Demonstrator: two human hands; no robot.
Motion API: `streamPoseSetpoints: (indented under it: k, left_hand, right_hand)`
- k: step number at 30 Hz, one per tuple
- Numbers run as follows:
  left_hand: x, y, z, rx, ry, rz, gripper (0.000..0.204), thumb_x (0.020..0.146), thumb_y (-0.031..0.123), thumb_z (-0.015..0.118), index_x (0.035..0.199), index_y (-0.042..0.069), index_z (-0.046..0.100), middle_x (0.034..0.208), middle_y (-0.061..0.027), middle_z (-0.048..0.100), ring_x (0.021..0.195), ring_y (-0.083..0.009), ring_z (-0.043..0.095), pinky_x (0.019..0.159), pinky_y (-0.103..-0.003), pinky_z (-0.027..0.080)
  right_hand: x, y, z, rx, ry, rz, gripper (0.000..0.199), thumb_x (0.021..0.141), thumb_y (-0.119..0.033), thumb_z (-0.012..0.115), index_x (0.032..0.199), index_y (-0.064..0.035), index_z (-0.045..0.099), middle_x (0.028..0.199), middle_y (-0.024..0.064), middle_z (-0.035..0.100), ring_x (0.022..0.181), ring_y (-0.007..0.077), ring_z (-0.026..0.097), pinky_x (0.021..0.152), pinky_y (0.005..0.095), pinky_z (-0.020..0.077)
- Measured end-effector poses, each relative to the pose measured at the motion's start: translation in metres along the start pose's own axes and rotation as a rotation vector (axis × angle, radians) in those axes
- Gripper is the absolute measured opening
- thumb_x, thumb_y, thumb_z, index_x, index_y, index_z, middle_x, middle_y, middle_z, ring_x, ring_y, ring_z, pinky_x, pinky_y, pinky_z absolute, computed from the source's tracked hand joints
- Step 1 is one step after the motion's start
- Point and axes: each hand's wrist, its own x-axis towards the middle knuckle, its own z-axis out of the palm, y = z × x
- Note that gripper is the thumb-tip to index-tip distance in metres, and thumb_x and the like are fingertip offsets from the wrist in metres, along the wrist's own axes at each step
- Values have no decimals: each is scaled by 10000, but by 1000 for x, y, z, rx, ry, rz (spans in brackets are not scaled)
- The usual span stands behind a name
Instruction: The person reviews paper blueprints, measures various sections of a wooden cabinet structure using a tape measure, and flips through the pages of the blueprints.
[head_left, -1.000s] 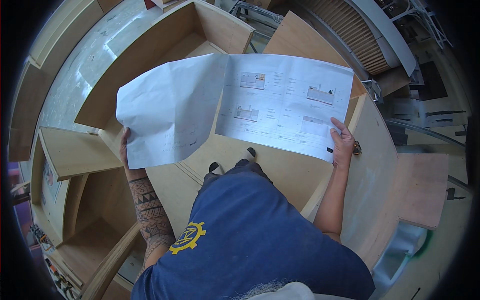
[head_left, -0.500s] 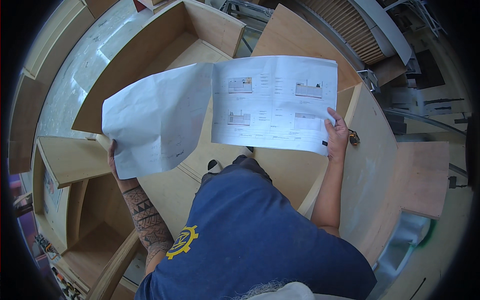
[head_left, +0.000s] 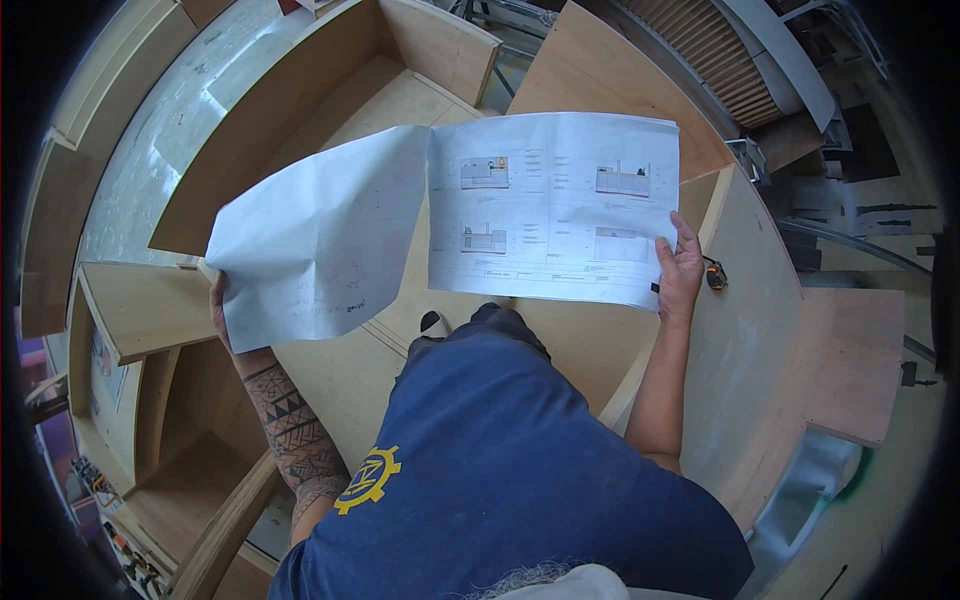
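I have the left hand [head_left: 218, 306] and right hand [head_left: 681, 272] wide apart, each clamped on an outer edge of the paper sheets [head_left: 550, 215] — spread open between them. Just right of the right hand I see a small black-and-yellow tool [head_left: 715, 275] — lying on a pale wooden panel [head_left: 752, 340].

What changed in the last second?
The open printed sheets shifted left, the left hand going left and slightly toward the person; the right-hand page now sits more level. Nothing was newly grasped or released. Both the left and right hand still hold the paper.
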Motion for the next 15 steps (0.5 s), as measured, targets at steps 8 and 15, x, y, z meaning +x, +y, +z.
streamPoseSetpoints:
  k: [8,15]
  left_hand:
    - [1,-5,0,35,59,54,443,1019,269,579,1358,-17,577,1347,-153,644,1231,-292,626,1071,-453,503]
    - [5,-4,-5,18,12,34,450,1020,266,577,1364,-24,573,1354,-166,638,1235,-299,623,1076,-454,500]
  right_hand:
    - [-1,6,-9,-2,53,-42,496,934,55,678,1409,30,539,1350,160,616,1226,184,585,1059,306,455]
    - [-2,4,-12,28,46,-61,508,937,40,689,1419,33,530,1394,158,596,1274,192,558,1092,319,432]
